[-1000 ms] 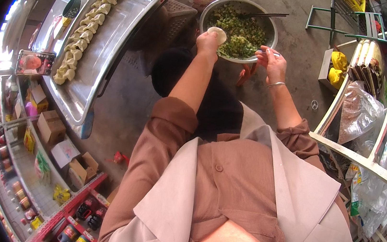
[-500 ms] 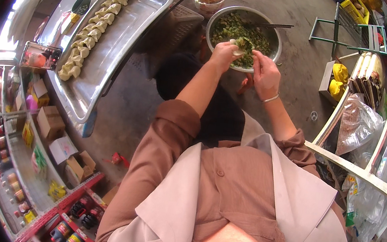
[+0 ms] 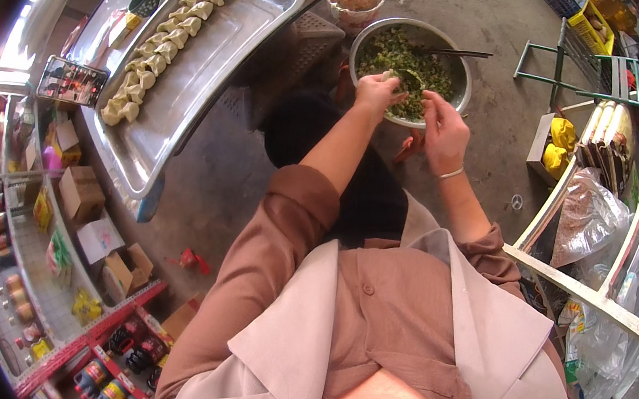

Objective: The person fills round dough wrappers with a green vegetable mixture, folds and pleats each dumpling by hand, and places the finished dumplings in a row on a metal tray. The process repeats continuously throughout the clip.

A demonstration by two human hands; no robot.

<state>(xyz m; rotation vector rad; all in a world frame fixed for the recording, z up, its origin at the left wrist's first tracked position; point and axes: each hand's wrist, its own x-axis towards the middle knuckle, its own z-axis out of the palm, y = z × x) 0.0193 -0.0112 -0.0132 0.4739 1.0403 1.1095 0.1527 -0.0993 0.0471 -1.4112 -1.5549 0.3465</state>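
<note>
In front of me my left hand (image 3: 378, 95) pinches a pale dumpling wrapper, mostly hidden by the fingers, over the near left edge of a metal bowl (image 3: 469, 74). The bowl holds chopped green filling (image 3: 393, 53), and a dark utensil handle (image 3: 465, 53) sticks out over its right rim. My right hand (image 3: 445, 135) is just right of the left one, thumb and fingertips drawn together near the bowl's near rim; what they hold, if anything, I cannot make out. To the left, a metal tray (image 3: 228, 37) carries a row of folded dumplings (image 3: 158, 52).
A tub (image 3: 355, 3) of reddish-brown stuff stands behind the bowl. On the right are a green-framed folding stool (image 3: 563, 66) and a white-edged rack (image 3: 595, 293) with plastic-wrapped goods. Shelves with bottles and cardboard boxes (image 3: 82, 193) line the left.
The view has shifted slightly, so the tray and bowl sit further right. The wrapper with its green filling, plain to see before, is now mostly covered by my left fingers.
</note>
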